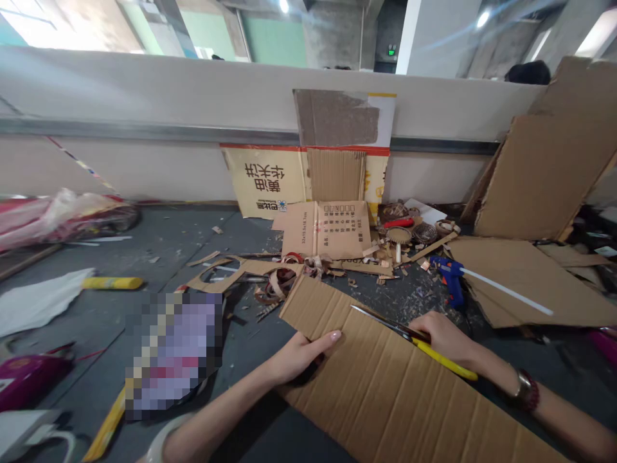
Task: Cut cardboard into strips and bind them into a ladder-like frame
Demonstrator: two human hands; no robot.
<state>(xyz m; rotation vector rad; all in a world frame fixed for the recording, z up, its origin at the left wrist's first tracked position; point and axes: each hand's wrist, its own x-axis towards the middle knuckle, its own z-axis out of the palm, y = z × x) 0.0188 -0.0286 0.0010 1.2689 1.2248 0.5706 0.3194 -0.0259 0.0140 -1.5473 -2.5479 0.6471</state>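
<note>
A long corrugated cardboard sheet lies on the grey floor in front of me. My left hand grips its left edge, thumb on top and fingers curled under. My right hand is closed around yellow-handled scissors, whose blades lie on the sheet and point up-left toward its far edge. A bracelet sits on my right wrist.
A blue glue gun with a white stick lies just beyond my right hand. Cardboard scraps and strips litter the middle. Printed boxes lean on the wall; large sheets stand at right. A yellow tube and plastic bags lie left.
</note>
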